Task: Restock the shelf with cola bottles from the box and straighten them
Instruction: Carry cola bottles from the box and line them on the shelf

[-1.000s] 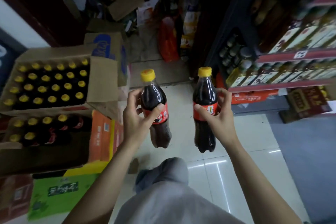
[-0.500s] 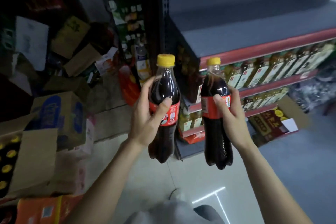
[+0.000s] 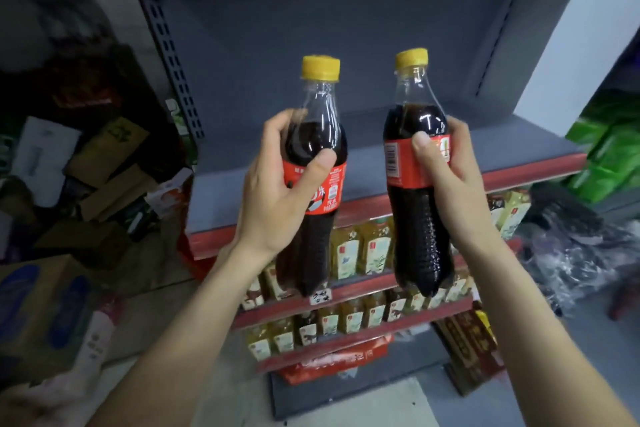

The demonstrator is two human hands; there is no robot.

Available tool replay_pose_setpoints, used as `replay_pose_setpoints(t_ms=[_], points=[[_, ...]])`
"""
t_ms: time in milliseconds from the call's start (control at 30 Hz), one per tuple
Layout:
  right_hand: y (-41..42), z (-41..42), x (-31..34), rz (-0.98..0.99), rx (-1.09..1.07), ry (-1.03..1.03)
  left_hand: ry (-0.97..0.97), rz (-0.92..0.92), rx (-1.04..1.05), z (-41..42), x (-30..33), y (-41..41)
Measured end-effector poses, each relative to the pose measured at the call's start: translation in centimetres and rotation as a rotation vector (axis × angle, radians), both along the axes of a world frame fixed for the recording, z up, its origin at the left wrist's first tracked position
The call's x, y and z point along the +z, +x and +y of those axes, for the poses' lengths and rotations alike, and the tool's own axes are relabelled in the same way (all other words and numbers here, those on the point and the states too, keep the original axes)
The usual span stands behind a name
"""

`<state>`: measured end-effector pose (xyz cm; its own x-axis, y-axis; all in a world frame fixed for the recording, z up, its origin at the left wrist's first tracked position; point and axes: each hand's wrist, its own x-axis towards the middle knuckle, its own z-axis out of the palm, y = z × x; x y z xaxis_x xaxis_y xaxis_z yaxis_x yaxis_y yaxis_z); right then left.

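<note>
Your left hand (image 3: 277,191) is gripping one cola bottle (image 3: 313,163) and your right hand (image 3: 446,170) another bottle (image 3: 415,191), both upright, the grey shelf (image 3: 381,135) just beyond them.

Little can be read. The left cola bottle (image 3: 313,184) carries a red label with blurred white characters; the right cola bottle (image 3: 417,180) shows a barcode. A shelf price tag (image 3: 320,296) bears illegible handwriting.

Single head-worn view, wide-angle, looks forward and slightly down at close range onto the shelf unit (image 3: 346,163) (no second view to overlap).
</note>
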<state>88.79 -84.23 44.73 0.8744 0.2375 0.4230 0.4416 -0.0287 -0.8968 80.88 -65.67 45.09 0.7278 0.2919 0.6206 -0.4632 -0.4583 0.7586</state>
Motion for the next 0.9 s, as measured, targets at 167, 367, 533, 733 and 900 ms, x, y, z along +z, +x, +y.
replay_pose_setpoints(t_ms=[167,367,533,733,900], points=[[7.7,-7.2,3.0,-0.087,0.075,-0.002,0.001,-0.091,0.174,-8.5,2.0,6.7],[16.9,-12.5,5.3,-0.25,0.114,0.051,0.015,-0.15,0.3,-15.4,3.9,15.3],[24.7,-13.7,4.4,-0.289,0.109,0.077,0.041,-0.136,0.371,-18.2,3.9,22.7],[31.9,-13.1,3.3,-0.243,0.032,0.07,0.074,-0.103,0.509,-18.6,3.4,30.9],[37.2,-11.4,2.6,-0.227,-0.022,0.031,0.102,-0.016,0.574,-17.7,3.2,37.2]])
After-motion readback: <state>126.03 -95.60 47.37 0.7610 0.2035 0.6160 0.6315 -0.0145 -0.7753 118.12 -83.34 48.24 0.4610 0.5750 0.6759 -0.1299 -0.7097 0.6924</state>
